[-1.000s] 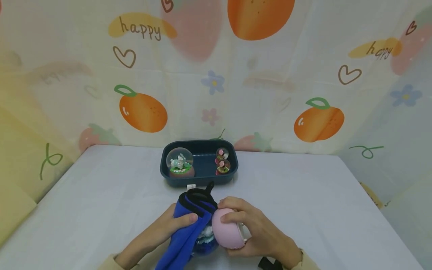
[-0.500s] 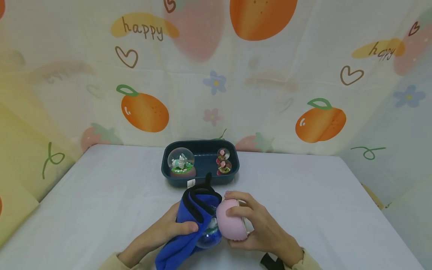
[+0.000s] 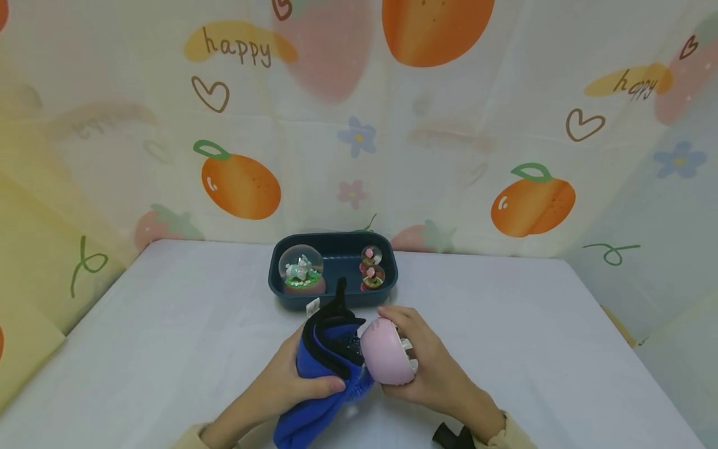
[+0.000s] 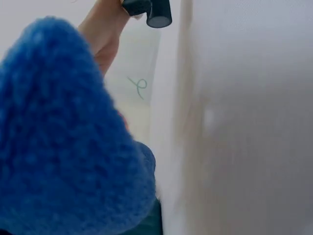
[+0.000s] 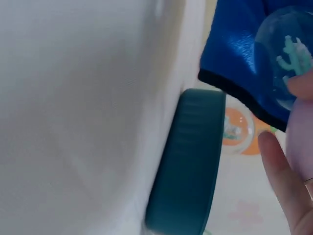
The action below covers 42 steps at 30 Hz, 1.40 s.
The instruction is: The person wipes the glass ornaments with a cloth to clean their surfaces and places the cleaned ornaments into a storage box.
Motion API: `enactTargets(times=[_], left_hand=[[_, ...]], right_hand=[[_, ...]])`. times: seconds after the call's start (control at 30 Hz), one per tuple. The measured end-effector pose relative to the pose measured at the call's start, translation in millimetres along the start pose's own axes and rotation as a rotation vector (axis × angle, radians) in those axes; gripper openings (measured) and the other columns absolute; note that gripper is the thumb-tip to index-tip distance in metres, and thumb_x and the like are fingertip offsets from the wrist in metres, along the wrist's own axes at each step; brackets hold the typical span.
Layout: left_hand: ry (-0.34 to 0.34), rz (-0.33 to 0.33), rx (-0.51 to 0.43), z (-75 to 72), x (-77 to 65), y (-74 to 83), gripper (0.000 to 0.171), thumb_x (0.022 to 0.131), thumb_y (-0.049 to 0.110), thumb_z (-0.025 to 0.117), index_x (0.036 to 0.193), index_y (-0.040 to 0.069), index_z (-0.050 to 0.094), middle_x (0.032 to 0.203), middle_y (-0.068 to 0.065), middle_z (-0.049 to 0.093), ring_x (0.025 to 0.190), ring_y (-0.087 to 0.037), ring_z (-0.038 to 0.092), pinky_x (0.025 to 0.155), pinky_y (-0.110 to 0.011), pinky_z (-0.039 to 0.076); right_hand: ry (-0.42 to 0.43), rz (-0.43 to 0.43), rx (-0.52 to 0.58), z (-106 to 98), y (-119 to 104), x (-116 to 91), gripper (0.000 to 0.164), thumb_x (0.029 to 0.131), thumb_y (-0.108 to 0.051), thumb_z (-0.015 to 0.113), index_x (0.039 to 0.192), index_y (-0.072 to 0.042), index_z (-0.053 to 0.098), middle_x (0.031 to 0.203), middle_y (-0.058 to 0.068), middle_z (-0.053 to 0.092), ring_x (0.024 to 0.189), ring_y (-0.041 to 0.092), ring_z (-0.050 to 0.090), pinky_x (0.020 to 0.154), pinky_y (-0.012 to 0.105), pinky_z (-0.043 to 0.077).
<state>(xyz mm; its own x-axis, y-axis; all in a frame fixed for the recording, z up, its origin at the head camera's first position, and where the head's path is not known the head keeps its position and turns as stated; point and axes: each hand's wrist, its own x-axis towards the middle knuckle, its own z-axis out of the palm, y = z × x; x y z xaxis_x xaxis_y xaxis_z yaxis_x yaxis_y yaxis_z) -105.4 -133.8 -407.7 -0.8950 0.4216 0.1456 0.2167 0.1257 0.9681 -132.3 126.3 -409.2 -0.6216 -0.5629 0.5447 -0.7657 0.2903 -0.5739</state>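
My right hand point(image 3: 429, 368) grips the pink rounded base point(image 3: 387, 352) of a snow globe. The base faces right, and its underside shows pale parts between my fingers. The clear dome point(image 5: 271, 46) with a pale green figure inside lies against a blue cloth point(image 3: 314, 408) with black trim. My left hand point(image 3: 300, 377) holds this cloth around the dome, thumb on top; in the head view most of the dome is covered. Fluffy blue cloth point(image 4: 63, 142) fills much of the left wrist view.
Just beyond my hands stands a dark teal tray point(image 3: 291, 303). It holds a larger snow globe point(image 3: 301, 269) at left and two small globes point(image 3: 373, 277) at right. A black strap point(image 3: 453, 436) lies by my right sleeve. A printed curtain point(image 3: 359, 174) hangs behind the white table point(image 3: 561, 349).
Both hands have risen slightly toward the tray with the globe and cloth. The cloth now covers more of the dome, and the pink base has tilted.
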Motion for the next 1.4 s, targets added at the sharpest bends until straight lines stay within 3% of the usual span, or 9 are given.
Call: enactTargets(times=[0.2,0.37,0.47,0.63,0.9,1.17,1.4], left_hand=[[0.029,0.009,0.026,2.1,-0.1,-2.2,0.067,0.082,0.019,0.08,0.14,0.02,0.046,0.127,-0.005,0.065,0.111,-0.02,0.062,0.095,-0.031,0.049],[0.024,0.05,0.074,3.2,0.9,-4.1,0.073,0.079,0.019,0.082,0.142,0.027,0.046,0.129,-0.001,0.065,0.113,-0.018,0.062,0.097,-0.03,0.049],[0.007,0.044,0.129,4.6,1.2,-4.4,0.073,0.079,0.022,0.083,0.141,0.032,0.046,0.13,0.007,0.063,0.116,-0.015,0.06,0.099,-0.031,0.047],[-0.004,-0.017,0.152,5.1,0.4,-3.2,0.061,0.085,0.027,0.078,0.138,0.033,0.047,0.126,0.009,0.063,0.114,-0.015,0.06,0.097,-0.031,0.048],[0.033,0.016,0.142,-5.2,0.5,-2.9,0.031,0.095,0.021,0.065,0.124,0.01,0.062,0.112,-0.006,0.072,0.099,-0.011,0.068,0.088,-0.026,0.053],[-0.251,-0.07,-0.134,-14.4,-1.0,-5.3,0.051,0.099,0.03,0.057,0.138,0.0,0.044,0.124,-0.017,0.058,0.111,-0.023,0.058,0.094,-0.029,0.048],[-0.338,-0.119,-0.164,-18.3,-2.3,-4.0,0.069,0.096,0.048,0.056,0.141,0.0,0.037,0.128,-0.014,0.052,0.116,-0.027,0.05,0.096,-0.031,0.044]], right_hand=[[-0.043,0.088,0.082,1,-2,-1,0.094,0.068,-0.008,0.087,0.146,-0.017,0.037,0.14,0.006,0.046,0.109,0.017,0.053,0.066,0.023,0.056],[-0.035,0.096,0.165,2,-4,-1,0.079,0.073,-0.015,0.085,0.14,-0.017,0.042,0.138,0.007,0.047,0.113,0.017,0.052,0.066,0.026,0.056],[-0.029,0.019,0.143,3,-5,-1,0.075,0.07,-0.013,0.086,0.134,-0.015,0.047,0.136,0.007,0.048,0.116,0.018,0.052,0.07,0.027,0.057],[-0.008,-0.131,0.078,5,-6,1,0.076,0.063,-0.009,0.088,0.129,-0.01,0.049,0.131,0.01,0.05,0.115,0.022,0.055,0.074,0.025,0.056],[-0.001,-0.251,0.04,7,-3,0,0.077,0.06,-0.015,0.091,0.127,-0.013,0.053,0.129,0.012,0.054,0.116,0.024,0.057,0.081,0.03,0.058],[0.009,-0.426,0.076,7,-2,3,0.076,0.062,-0.017,0.091,0.126,-0.009,0.051,0.128,0.022,0.051,0.113,0.027,0.057,0.084,0.026,0.056],[0.081,-0.494,0.082,5,-4,5,0.074,0.061,-0.018,0.091,0.123,-0.006,0.052,0.127,0.023,0.051,0.113,0.029,0.057,0.084,0.03,0.056]])
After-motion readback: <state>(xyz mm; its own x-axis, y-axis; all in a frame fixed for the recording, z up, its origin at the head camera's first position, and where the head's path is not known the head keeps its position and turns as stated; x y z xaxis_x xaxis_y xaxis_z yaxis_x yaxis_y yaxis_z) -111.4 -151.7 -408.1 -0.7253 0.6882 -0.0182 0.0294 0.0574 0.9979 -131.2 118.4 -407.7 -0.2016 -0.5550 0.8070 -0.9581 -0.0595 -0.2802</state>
